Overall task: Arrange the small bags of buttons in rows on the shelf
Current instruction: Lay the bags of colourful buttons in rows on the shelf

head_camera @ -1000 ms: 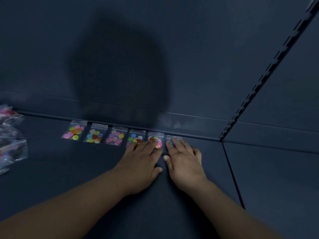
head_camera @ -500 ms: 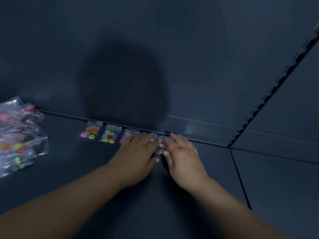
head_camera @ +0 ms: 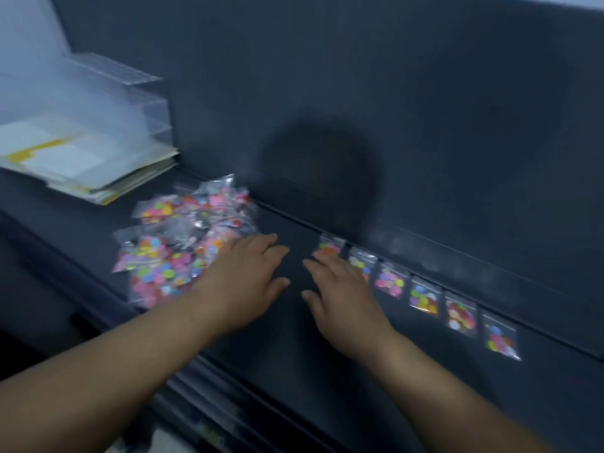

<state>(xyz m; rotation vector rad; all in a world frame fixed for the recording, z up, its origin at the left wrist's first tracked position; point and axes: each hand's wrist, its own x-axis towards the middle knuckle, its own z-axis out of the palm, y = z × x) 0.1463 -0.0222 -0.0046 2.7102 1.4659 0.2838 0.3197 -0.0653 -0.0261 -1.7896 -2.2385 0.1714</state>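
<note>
Both forearms came in from the near edge over the shelf. Left hand lay palm down, fingers straight and spread, holding nothing. Right hand likewise flat with straight fingers, nothing gripped.

Change from a second ago: both hands had been pressing flat on the right end of the row; they have since left it and slid left, and the view swung with them. Sixth bag now lay uncovered, so that placement reads as done. Judged next step: fetch another bag.

Loose pile of bags sat just beyond and left of the left hand, whose outer edge overlapped the pile's near right corner; contact too blurred to confirm.

Row of bags, six in all, ran along the foot of the back panel, to the right of the right hand. Right fingertips reached the leftmost bag and partly hid the second.

Farther left, clear trays over papers.
</note>
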